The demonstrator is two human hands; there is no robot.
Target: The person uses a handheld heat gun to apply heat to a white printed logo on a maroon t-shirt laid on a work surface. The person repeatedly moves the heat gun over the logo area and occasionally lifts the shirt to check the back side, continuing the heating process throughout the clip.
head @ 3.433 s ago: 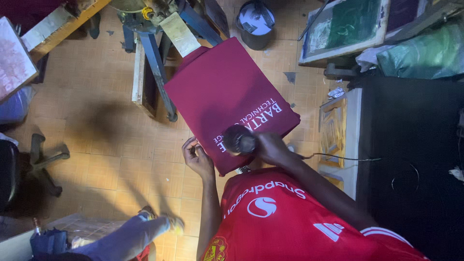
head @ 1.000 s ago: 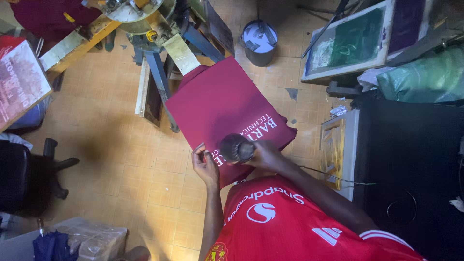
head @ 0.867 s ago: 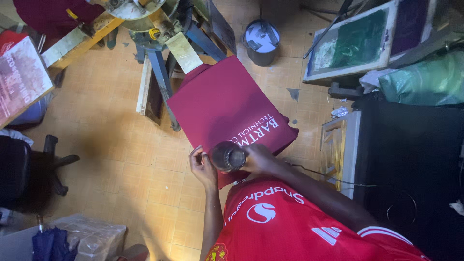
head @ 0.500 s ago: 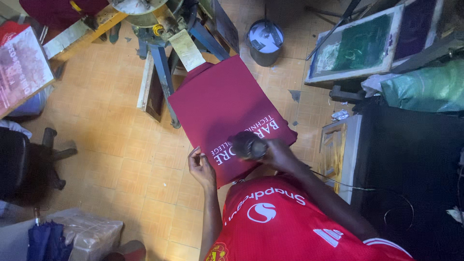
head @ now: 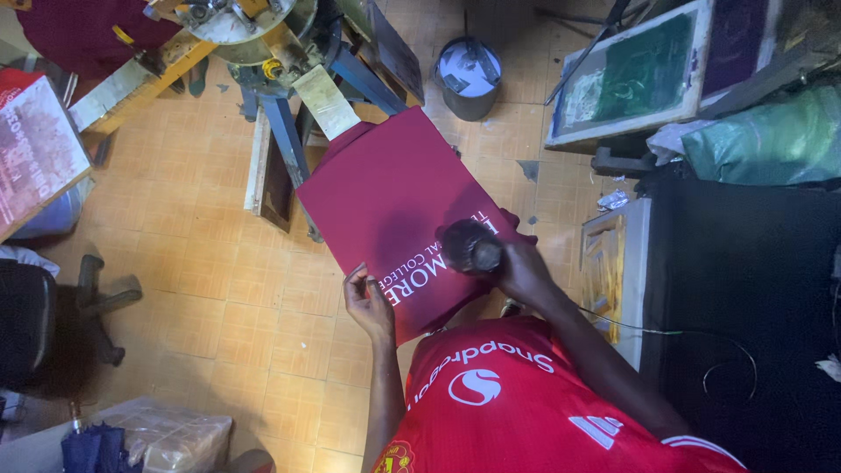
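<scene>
Right hand (head: 526, 267) grips a dark heat blower (head: 469, 245) over the white print on the maroon fabric (head: 394, 201) on the press board. Left hand (head: 368, 298) pinches the fabric's near edge. Risk: lingering on one spot could scorch ink or cloth.

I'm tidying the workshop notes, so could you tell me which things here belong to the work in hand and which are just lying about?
In hand:
- maroon garment on the press board
- dark handheld tool, gripped by the right hand
- left hand, holding the garment's near edge

Lying about:
- grey bucket
- framed screens
- green bundle
- office chair
</scene>
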